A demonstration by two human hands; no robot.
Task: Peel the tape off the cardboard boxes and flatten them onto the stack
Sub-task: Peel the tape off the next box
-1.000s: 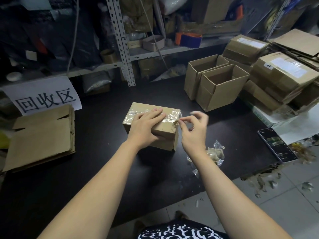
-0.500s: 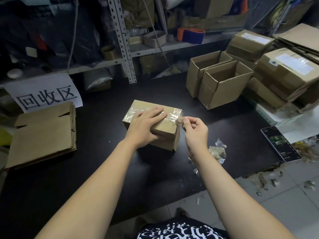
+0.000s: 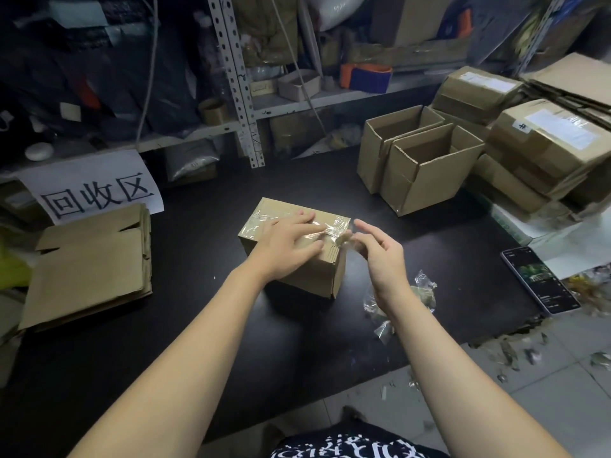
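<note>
A small sealed cardboard box (image 3: 307,279) stands at the middle of the black table (image 3: 198,342). Clear tape (image 3: 334,226) runs across its top and down its right end. My left hand (image 3: 291,239) presses flat on the box top with straight fingers. Just off the box's upper right edge is my right hand (image 3: 380,259), finger and thumb apart around a lifted, blurred tape end; no firm pinch shows. The stack of flattened boxes (image 3: 89,262) lies at the left.
Two open-topped boxes (image 3: 426,180) stand at the back right, beside a pile of sealed boxes (image 3: 545,143). Crumpled peeled tape (image 3: 420,292) lies right of my right wrist. A phone (image 3: 539,279) rests near the table's right edge. Metal shelving (image 3: 238,94) lines the back.
My right hand pinched the tape end at the box's corner half a second ago; now its fingers have spread apart. The left hand stays pressed on the box top.
</note>
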